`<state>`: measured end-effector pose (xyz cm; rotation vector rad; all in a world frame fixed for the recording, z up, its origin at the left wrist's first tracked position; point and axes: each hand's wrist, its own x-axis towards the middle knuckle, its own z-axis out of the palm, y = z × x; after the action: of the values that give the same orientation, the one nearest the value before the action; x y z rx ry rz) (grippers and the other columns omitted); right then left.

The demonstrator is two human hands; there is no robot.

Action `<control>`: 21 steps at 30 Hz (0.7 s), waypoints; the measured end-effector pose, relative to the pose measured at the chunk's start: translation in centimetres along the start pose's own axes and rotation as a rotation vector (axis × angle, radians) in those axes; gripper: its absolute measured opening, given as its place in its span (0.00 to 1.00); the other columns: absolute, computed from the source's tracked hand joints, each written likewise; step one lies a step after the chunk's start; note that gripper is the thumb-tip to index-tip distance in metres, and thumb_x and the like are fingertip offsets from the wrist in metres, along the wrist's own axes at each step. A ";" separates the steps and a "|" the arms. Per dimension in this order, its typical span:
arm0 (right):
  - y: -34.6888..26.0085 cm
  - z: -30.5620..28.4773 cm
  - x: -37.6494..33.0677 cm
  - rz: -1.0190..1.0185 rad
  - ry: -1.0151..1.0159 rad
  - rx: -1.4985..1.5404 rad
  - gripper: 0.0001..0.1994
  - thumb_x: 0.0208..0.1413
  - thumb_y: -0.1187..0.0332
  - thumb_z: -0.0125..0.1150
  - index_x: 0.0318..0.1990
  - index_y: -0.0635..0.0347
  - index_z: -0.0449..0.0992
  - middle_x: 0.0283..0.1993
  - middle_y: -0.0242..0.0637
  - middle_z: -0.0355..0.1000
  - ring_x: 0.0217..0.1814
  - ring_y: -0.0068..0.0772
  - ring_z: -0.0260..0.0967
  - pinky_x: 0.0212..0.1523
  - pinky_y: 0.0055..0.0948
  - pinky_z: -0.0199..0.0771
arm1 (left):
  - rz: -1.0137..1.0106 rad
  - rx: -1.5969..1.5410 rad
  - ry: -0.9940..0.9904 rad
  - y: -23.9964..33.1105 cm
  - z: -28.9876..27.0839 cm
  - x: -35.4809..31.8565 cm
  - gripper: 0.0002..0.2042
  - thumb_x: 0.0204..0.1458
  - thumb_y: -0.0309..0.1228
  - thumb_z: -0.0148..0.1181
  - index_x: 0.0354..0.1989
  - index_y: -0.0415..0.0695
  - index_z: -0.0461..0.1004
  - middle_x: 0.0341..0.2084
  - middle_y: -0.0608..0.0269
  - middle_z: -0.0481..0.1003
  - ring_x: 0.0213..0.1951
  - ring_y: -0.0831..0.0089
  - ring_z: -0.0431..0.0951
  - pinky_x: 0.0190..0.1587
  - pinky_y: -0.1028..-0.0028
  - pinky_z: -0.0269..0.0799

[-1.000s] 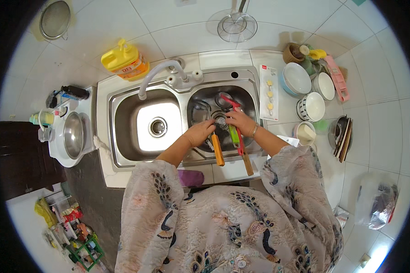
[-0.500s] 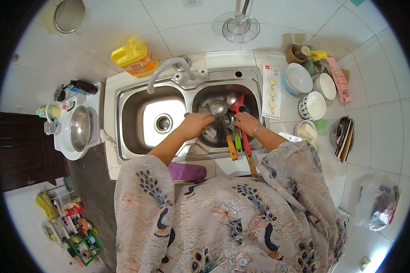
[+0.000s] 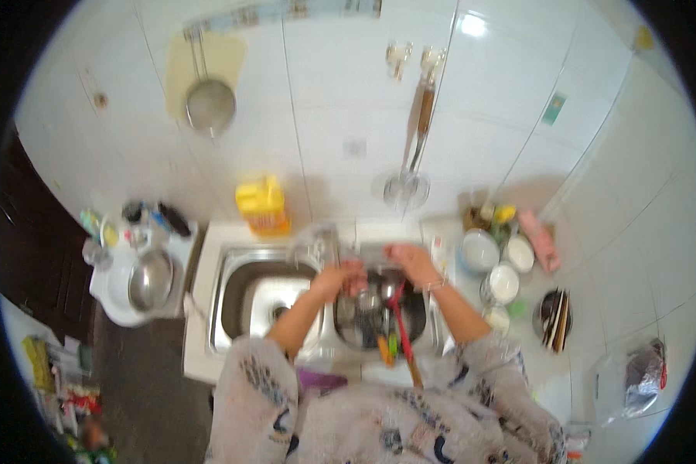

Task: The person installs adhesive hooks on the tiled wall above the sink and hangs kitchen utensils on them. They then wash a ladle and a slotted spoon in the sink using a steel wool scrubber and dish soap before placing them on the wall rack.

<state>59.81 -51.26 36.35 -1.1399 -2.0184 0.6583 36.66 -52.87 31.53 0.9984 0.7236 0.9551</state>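
Both hands are raised over the right basin (image 3: 425, 321) of the steel double sink, smeared by motion. My left hand (image 3: 342, 280) is over the divider's back end, near the faucet base; its fingers are too blurred to read. My right hand (image 3: 414, 264) is at the basin's back edge, fingers stretched leftward, nothing visible in them. Below lie a slotted ladle with an orange handle (image 3: 385, 350), a green-handled utensil (image 3: 394, 345) and a red ladle (image 3: 403, 319). Their handles point toward me. A grey faucet (image 3: 311, 246) stands behind the sink.
The left basin (image 3: 240, 298) is beside them. A yellow jug (image 3: 264, 207) stands behind it. Several bowls (image 3: 504, 284) and a pink rack (image 3: 539, 241) are at the right. A steel bowl (image 3: 151, 280) sits at the left. A strainer (image 3: 210, 107) hangs on the wall.
Both hands have left the utensils in the right basin and moved up toward the sink's back edge. The view has tilted up, showing more wall.
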 end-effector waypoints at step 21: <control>-21.7 -11.9 22.9 -0.273 0.451 -0.033 0.12 0.51 0.65 0.52 0.29 0.66 0.74 0.21 0.36 0.72 0.22 0.25 0.68 0.26 0.24 0.67 | 0.930 0.368 0.331 28.0 2.3 2.7 0.32 0.51 0.32 0.55 0.63 0.43 0.49 0.57 0.51 0.56 0.49 0.69 0.66 0.49 0.71 0.64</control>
<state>50.00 -40.65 66.86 -0.9092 -1.7513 0.2058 30.81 -44.97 57.95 1.5736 0.7202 1.8688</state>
